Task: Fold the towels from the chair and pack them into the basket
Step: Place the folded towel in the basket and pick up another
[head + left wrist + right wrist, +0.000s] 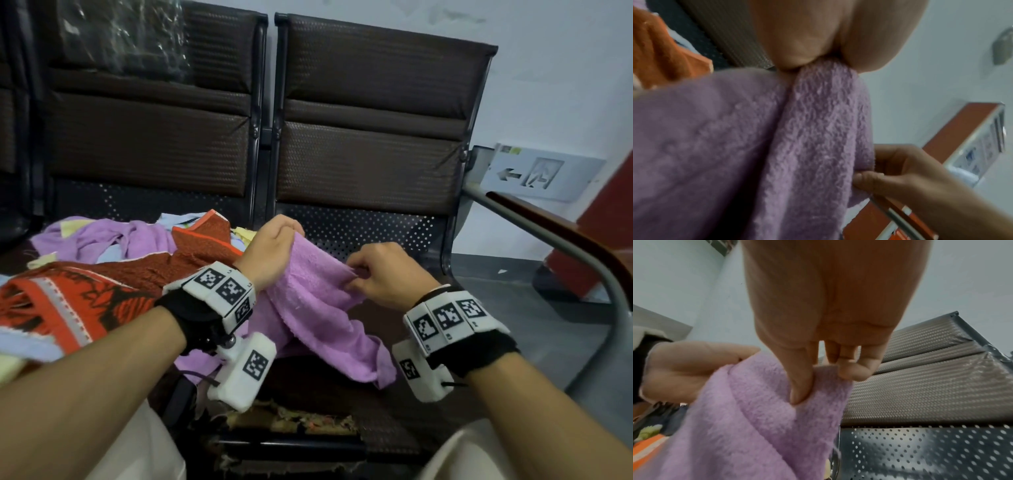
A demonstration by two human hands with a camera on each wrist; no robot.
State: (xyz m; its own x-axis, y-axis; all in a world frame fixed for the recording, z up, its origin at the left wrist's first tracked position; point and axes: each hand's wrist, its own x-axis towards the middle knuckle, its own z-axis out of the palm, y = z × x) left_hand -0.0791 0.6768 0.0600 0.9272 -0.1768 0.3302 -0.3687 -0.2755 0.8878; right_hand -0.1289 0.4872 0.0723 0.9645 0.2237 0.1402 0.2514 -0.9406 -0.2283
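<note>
A lilac towel [315, 301] hangs between both hands above the right chair seat [376, 421]. My left hand [274, 246] grips its upper edge, the cloth bunched in the fist [813, 65]. My right hand [380, 274] pinches the same edge a little to the right, thumb and fingertips [803, 392] closed on the cloth. The towel's lower part droops onto the seat. On the left seat lies a heap of towels: a red patterned one [78, 305], another lilac one [113, 236], pale blue and yellow pieces. No basket is in view.
Two dark brown padded chair backs [370, 113] stand behind, with perforated metal [359, 229] below. A grey armrest rail [582, 260] curves down at the right. The front edge of the right seat [301, 421] is torn. A white wall and a red pillar [603, 233] lie beyond.
</note>
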